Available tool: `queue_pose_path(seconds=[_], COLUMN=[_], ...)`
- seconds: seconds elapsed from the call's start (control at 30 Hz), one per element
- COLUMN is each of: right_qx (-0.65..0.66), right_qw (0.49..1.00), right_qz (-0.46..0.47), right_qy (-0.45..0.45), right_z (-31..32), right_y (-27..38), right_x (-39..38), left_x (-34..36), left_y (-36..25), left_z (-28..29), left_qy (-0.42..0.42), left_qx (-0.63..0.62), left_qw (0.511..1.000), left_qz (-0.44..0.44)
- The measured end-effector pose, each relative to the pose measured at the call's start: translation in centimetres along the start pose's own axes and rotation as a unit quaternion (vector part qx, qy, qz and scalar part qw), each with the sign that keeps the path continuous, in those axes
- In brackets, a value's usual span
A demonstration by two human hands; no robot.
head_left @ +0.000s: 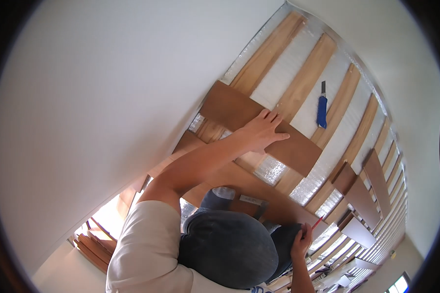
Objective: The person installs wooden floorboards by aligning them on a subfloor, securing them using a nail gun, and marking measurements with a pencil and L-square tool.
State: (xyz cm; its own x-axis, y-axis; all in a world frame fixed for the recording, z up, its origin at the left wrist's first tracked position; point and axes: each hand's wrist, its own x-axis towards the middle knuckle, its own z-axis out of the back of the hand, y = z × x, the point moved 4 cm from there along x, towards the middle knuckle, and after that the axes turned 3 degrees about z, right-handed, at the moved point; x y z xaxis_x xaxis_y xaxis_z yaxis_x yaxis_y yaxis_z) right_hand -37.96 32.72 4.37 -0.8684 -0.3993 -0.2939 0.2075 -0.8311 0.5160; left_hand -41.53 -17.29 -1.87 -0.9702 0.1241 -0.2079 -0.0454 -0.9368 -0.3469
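My left hand (pixel 264 131) lies with its fingers spread on a short brown floorboard (pixel 298 151), which crosses several wooden battens at a slant. One end of that board is close to the white wall. In my right hand (pixel 302 240), lower and further right by my knee, is a thin red pencil (pixel 318 222), its tip pointing up and away. A longer brown plank (pixel 259 184) runs nearer my legs, partly hidden by my left arm and knees. Beyond the short board, a blue-handled utility knife (pixel 322 110) rests with its blade out, beside a batten.
Pale wooden battens (pixel 308 73) run in rows over silvery foil sheeting (pixel 270 169). Loose brown board pieces (pixel 364 200) and a white-faced piece (pixel 358 232) lie across battens at right. More boards (pixel 90 250) are stacked at lower left. The white wall (pixel 122 97) borders the left.
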Motion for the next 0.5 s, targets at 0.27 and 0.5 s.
queue_pose_path(seconds=[0.27,0.5], right_qx=[-0.006,-0.013], right_qw=[1.0,1.0], right_qz=[-0.005,-0.007], right_qy=[0.005,0.004], right_z=[-0.4,-0.7], right_y=[-0.4,-0.1], right_x=[0.4,0.3], left_x=[-5.9,-7.0], left_y=[-0.2,-0.1], left_z=[-5.1,-8.0], left_qy=[0.024,-0.07], left_qx=[-0.038,-0.053], left_qw=[0.999,0.995], left_qz=[-0.016,0.052])
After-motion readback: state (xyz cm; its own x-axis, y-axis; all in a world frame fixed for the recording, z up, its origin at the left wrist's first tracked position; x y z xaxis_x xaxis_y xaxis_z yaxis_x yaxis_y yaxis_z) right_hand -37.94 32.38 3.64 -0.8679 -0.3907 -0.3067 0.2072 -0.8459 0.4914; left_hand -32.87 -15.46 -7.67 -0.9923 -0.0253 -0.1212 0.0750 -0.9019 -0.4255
